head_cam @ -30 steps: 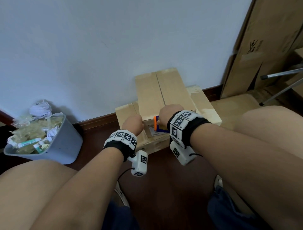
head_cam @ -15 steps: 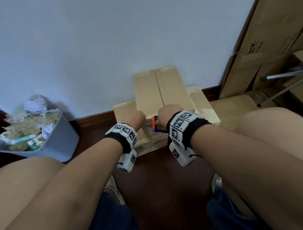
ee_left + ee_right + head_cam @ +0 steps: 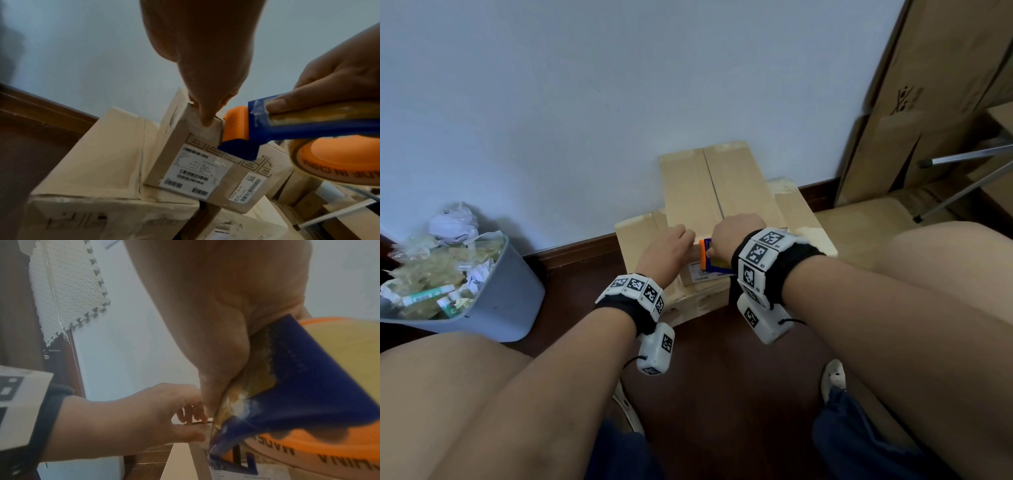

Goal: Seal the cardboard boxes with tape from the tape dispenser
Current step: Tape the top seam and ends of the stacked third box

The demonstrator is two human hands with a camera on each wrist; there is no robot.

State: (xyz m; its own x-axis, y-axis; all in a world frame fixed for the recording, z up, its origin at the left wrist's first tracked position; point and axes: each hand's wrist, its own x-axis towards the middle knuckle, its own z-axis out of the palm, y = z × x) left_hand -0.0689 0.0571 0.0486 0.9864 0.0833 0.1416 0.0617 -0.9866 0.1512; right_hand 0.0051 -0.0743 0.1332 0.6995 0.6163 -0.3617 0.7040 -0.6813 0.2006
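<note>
A narrow cardboard box lies on top of a wider box against the wall; its labelled front face shows in the left wrist view. My right hand grips a blue and orange tape dispenser, whose orange roller sits against the top box's near upper edge. My left hand pinches that same edge just left of the roller. Its thumb presses a tape end onto the front face, with fingers on the lid. The lid seam looks bare.
A grey waste bin full of crumpled paper stands at the left. Large cardboard sheets lean on the right, with metal legs in front and flat cardboard on the floor. My bare knees flank both arms.
My left hand has slid right along the box's near edge until it sits beside the dispenser. My right hand with the dispenser has barely moved.
</note>
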